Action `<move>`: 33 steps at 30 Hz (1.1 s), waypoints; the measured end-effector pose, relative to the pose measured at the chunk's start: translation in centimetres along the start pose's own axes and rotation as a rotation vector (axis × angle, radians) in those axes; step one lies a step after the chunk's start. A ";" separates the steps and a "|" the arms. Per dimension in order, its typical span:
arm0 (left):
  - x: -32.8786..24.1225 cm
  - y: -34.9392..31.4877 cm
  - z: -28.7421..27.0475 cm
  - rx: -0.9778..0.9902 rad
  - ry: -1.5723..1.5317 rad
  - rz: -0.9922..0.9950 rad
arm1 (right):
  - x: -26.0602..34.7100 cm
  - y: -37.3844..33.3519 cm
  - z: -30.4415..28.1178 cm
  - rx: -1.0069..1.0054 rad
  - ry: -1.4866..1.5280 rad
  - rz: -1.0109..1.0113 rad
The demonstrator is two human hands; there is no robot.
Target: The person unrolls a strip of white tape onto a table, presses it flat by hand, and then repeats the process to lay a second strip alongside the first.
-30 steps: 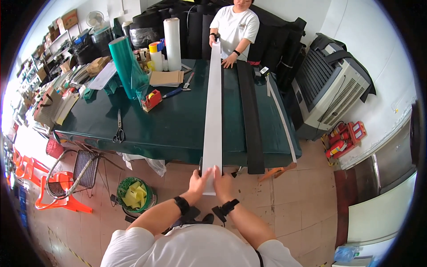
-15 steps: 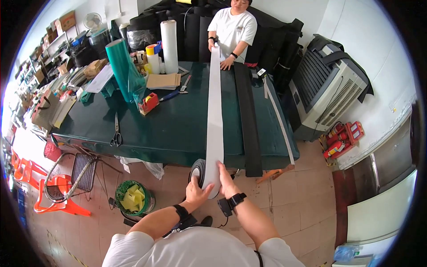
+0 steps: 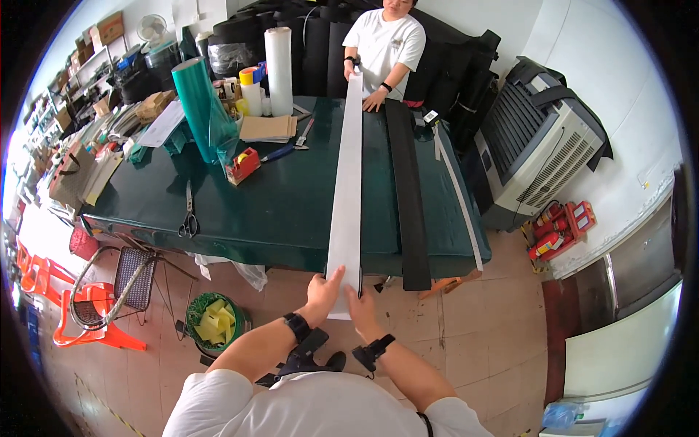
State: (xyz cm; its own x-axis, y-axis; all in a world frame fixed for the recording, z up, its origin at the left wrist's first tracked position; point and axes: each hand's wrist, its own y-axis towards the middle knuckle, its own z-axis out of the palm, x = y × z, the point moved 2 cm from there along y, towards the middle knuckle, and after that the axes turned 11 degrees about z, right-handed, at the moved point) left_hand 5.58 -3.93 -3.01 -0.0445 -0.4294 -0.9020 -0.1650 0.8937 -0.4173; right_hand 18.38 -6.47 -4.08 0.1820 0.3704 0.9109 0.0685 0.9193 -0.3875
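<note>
At the green table [image 3: 247,207], left hand [image 3: 322,295] and right hand [image 3: 364,311] clamp a white strip [image 3: 346,197] between them.

bright, even light | far left overexposed | fisheye-bent edges, black corners

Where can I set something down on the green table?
Best between the dark-handled metal scissors and the long white strip; a narrower gap lies between the long black strip and thin pale strip. Far left is crowded: green film roll, red tape dispenser, brown cardboard.
</note>
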 end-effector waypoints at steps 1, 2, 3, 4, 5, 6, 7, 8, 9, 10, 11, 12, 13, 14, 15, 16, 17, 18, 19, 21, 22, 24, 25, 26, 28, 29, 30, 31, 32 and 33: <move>0.5 -0.5 0.2 -0.088 0.126 0.120 | 0.4 0.3 0.1 0.050 0.068 0.075; 0.8 -1.3 0.8 -0.167 0.252 0.241 | 0.6 1.0 -0.2 0.039 0.072 0.081; 1.0 -1.9 1.2 -0.244 0.377 0.364 | 0.3 2.4 -0.6 0.003 0.100 0.148; 1.4 -2.1 1.6 -0.229 0.381 0.363 | 0.0 3.8 -0.9 -0.034 0.131 0.212; 1.7 -2.0 1.7 -0.239 0.352 0.380 | 0.4 4.6 -0.7 -0.062 0.158 0.278; 1.9 -1.9 1.8 -0.248 0.321 0.396 | 0.7 4.8 -0.5 -0.066 0.159 0.282; 2.3 -1.9 1.5 -0.265 0.292 0.406 | 1.6 3.9 0.1 -0.120 0.006 0.317; 2.6 -2.0 1.2 -0.268 0.293 0.394 | 2.5 2.9 0.7 -0.172 -0.149 0.351; 2.6 -2.0 1.2 -0.242 0.279 0.416 | 2.9 2.5 0.8 -0.231 -0.301 0.377; 2.5 -2.0 1.1 -0.217 0.265 0.437 | 2.7 2.5 0.6 -0.235 -0.303 0.382; 2.6 -2.0 1.1 -0.192 0.250 0.458 | 2.3 2.4 0.3 -0.235 -0.284 0.356; 2.9 -1.6 0.9 -0.191 0.249 0.453 | 1.9 2.4 0.2 -0.231 -0.265 0.329; 3.2 -1.0 0.7 -0.247 0.288 0.572 | 1.5 2.5 0.2 -0.227 -0.247 0.301; 3.3 -0.6 0.7 -0.299 0.326 0.691 | 1.1 2.5 0.0 -0.232 -0.250 0.306; 3.4 -0.5 0.6 -0.351 0.362 0.809 | 0.9 2.5 0.0 -0.213 -0.211 0.240; 3.4 0.8 0.4 -0.346 0.358 0.803 | 0.6 2.6 -0.1 -0.194 -0.172 0.173; 1.8 2.5 0.0 -0.457 0.518 0.859 | 0.4 2.6 -0.1 -0.177 -0.133 0.108; 0.3 4.0 -0.4 -0.569 0.678 0.912 | 0.3 2.3 -0.1 -0.184 -0.138 0.114; -1.7 5.2 -0.8 -0.564 0.674 0.909 | 0.5 2.3 0.1 -0.204 -0.168 0.112; -3.4 7.3 -0.3 0.329 -0.174 0.148 | 1.0 2.1 0.4 -0.241 -0.228 0.107; -3.9 7.5 -0.4 0.333 -0.178 0.145 | 1.4 1.9 0.7 -0.246 -0.233 0.109; -4.3 8.0 -0.4 0.321 -0.279 0.026 | 2.6 1.1 1.4 -0.296 -0.291 0.148; -4.3 8.3 -0.2 0.315 -0.329 -0.035 | 2.8 1.0 1.4 -0.321 -0.320 0.168; -4.4 8.6 0.0 0.320 -0.333 -0.039 | 2.5 1.4 1.1 -0.327 -0.324 0.171; -4.4 9.1 0.1 0.254 -0.357 0.013 | 1.6 2.2 0.7 -0.326 -0.324 0.179; -4.4 9.5 0.1 0.220 -0.368 0.038 | 1.2 2.4 0.4 -0.326 -0.324 0.184; -4.3 10.3 0.0 0.224 -0.372 0.032 | 0.8 2.4 -0.1 -0.331 -0.329 0.189; -4.2 11.7 -0.5 0.209 -0.114 0.124 | 0.3 2.3 -0.8 -0.323 -0.311 0.256; -3.9 13.5 -1.3 0.186 0.143 0.215 | 0.5 2.2 -1.1 -0.310 -0.295 0.322; -3.5 15.0 -2.0 0.162 0.400 0.303 | 0.4 2.3 -1.3 -0.297 -0.279 0.389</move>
State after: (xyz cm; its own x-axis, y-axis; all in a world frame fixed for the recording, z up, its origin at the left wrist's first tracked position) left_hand 1.33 10.75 -5.88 -0.4447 -0.1364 -0.8852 0.0663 0.9806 -0.1844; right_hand 19.90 -4.38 -4.80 -0.0145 0.7327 0.6804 0.3292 0.6460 -0.6887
